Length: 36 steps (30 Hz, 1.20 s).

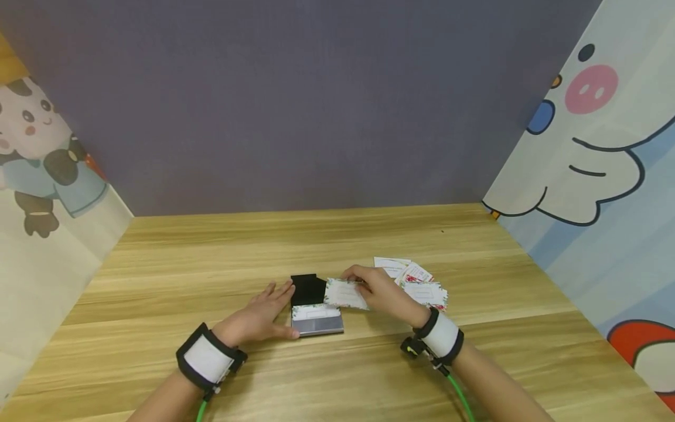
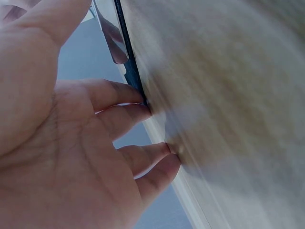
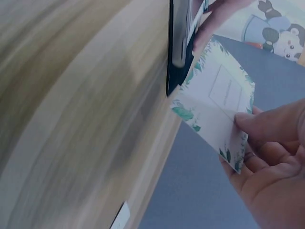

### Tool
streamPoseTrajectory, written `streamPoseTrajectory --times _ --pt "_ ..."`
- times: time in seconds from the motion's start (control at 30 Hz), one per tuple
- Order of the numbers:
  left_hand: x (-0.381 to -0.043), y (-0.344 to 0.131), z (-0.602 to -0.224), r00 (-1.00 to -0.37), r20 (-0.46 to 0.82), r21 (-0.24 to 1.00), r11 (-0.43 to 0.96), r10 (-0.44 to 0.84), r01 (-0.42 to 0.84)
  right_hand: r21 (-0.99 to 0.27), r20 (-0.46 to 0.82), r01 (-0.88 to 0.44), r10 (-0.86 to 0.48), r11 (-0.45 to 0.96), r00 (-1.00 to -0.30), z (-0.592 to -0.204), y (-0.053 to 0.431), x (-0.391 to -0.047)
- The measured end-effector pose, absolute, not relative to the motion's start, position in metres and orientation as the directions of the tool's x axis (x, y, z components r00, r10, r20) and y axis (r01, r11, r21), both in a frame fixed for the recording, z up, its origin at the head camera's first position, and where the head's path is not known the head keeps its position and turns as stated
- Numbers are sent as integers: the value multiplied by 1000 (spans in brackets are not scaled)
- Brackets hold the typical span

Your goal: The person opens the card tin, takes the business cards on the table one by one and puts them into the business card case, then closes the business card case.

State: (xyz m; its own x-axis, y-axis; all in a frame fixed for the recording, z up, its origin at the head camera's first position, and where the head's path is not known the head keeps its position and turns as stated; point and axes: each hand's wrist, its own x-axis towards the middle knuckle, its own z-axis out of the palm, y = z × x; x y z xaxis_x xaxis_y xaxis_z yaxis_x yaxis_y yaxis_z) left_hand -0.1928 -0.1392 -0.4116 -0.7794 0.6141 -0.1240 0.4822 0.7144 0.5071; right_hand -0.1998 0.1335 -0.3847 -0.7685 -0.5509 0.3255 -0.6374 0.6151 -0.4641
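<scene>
A business card case lies opened out on the table, with a black inner lid (image 1: 307, 291) at the back and a silver front half (image 1: 318, 326). Within the front half sits a white card with a leafy border (image 1: 315, 312). My left hand (image 1: 258, 316) rests along the case's left side, fingers extended on the table by the lid and thumb at the front corner. Between thumb and fingers my right hand (image 1: 383, 295) pinches a white business card (image 3: 214, 98) with green leaves round its edge. That card tilts just right of the case, one end close to the lid.
Right of my right hand lie more cards: a leafy-bordered one (image 1: 426, 292), a plain white one (image 1: 389, 266) and a red-flowered one (image 1: 416, 273), overlapping each other. The wooden table (image 1: 237, 246) ends at a grey panel (image 1: 311, 117) behind; printed curtains hang on both sides.
</scene>
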Motion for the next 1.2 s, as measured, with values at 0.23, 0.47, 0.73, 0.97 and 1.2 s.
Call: streamPoseTrajectory --times 0.23,0.47,0.73,0.97,1.2 --pt "-192 -139 -411 -781 -127 511 715 612 477 -494 293 -613 -546 617 -785 -385 117 -203" --pt "-192 -139 -409 -783 -120 508 715 610 479 -507 312 -653 -586 563 -747 -387 98 -208" --pt "-192 -140 -409 -784 -121 516 714 608 474 -504 301 -671 -618 544 -726 -394 83 -210" --pt "-192 -139 -409 -782 -119 520 709 612 476 -469 220 -661 -647 586 -730 -402 79 -209" --pt "-192 -139 -409 -781 -122 524 708 612 473 -418 165 -686 -693 595 -702 -406 78 -208"
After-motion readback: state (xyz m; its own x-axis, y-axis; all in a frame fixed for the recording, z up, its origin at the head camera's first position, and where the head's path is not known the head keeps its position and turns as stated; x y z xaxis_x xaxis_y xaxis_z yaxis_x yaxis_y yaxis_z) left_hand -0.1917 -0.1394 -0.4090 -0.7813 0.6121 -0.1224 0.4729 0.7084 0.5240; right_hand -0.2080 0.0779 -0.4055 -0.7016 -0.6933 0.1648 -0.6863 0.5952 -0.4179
